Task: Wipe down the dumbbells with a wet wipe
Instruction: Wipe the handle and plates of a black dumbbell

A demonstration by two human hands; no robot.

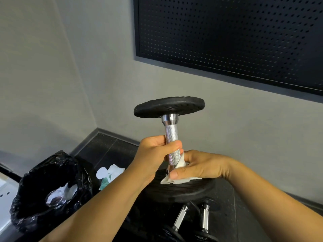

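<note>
Tipping is the danger we see. At the far left sit the bin and the wipe packet, and the dumbbell stands on end beside them with 1 plate high in the air. Our left hand curls round the middle of the knurled handle, thumb across its front, and that 1 grip is all that steadies the weight. If moisture slicks the metal, or we rub too hard sideways, it could lean out of the grip and fall. The lower plate seems to rest on something beneath, though we cannot tell what.

Just right of the left thumb, the wet wipe is bunched against the foot of the handle and trails onto the lower plate. Our right hand pinches it, thumb on top, while the fingers press the tissue to the bar. Below lie 2 other dumbbells, which a dropped weight would strike.
</note>
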